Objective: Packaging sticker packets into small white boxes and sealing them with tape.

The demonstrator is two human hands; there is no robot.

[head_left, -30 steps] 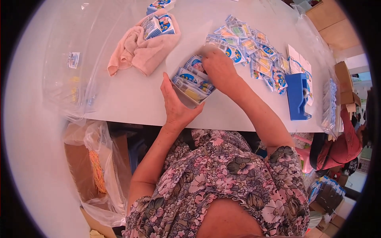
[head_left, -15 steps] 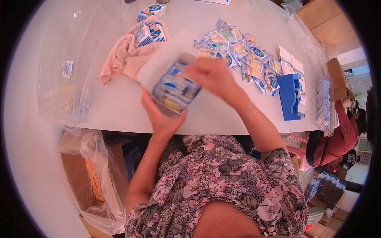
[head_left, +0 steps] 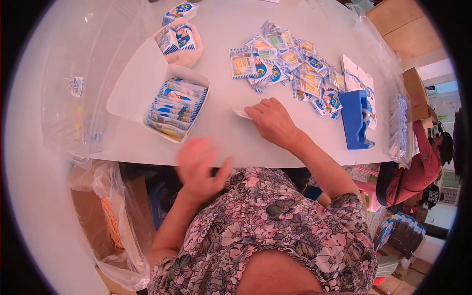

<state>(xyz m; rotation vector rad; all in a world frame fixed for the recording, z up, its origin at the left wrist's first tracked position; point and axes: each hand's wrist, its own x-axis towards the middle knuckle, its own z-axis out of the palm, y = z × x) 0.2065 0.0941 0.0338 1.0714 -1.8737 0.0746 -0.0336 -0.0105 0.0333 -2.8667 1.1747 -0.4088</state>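
Note:
A white carton with its lid folded open rests on the table, left of centre, filled with a row of upright blue-and-white packets. My left hand, blurred by motion, hovers by the table's front edge just below the carton; its fingers are spread and nothing is in them. To the right of the carton, my right hand is low over the table, its fingers closed on a small flat white piece whose kind I cannot make out. Beyond that hand lies a loose heap of similar packets.
A blue tape dispenser stands at the right beside flat white cartons. Behind the open carton are a pink cloth and filled small boxes. Clear plastic bags drape the left side. A person sits at far right.
The carton, held tilted in my left hand before, now sits on the table farther left. My left hand has let go and drawn back. My right hand has moved away from the carton and downward.

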